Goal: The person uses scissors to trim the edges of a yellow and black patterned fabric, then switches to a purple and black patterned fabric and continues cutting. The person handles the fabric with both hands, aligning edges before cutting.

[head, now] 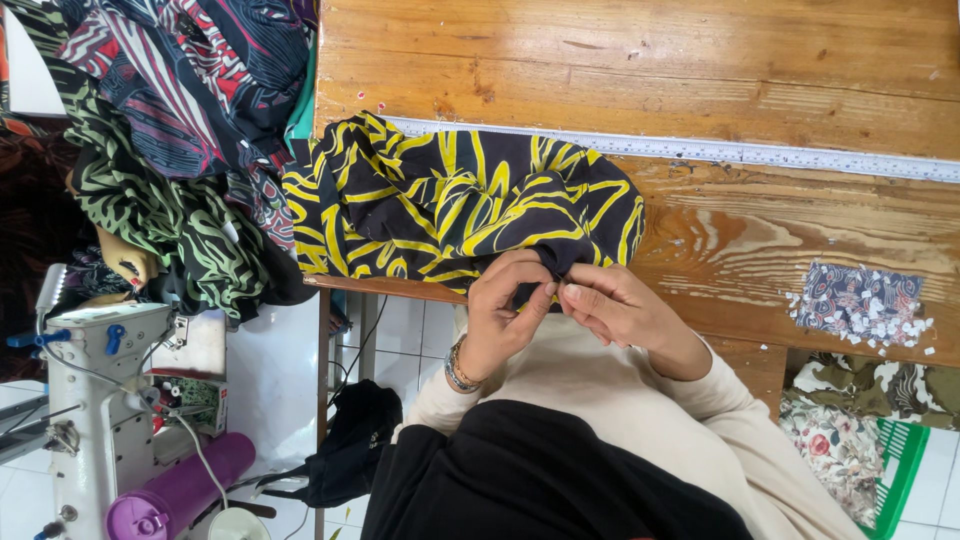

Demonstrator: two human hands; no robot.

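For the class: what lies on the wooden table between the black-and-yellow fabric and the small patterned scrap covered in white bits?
In the head view, only bare wood of the table separates the black-and-yellow fabric from the patterned scrap. The measuring tape runs along above that stretch.

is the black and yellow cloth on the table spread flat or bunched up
Bunched up: the black and yellow patterned cloth lies in rumpled folds on the wooden table, its near edge pinched by both hands.
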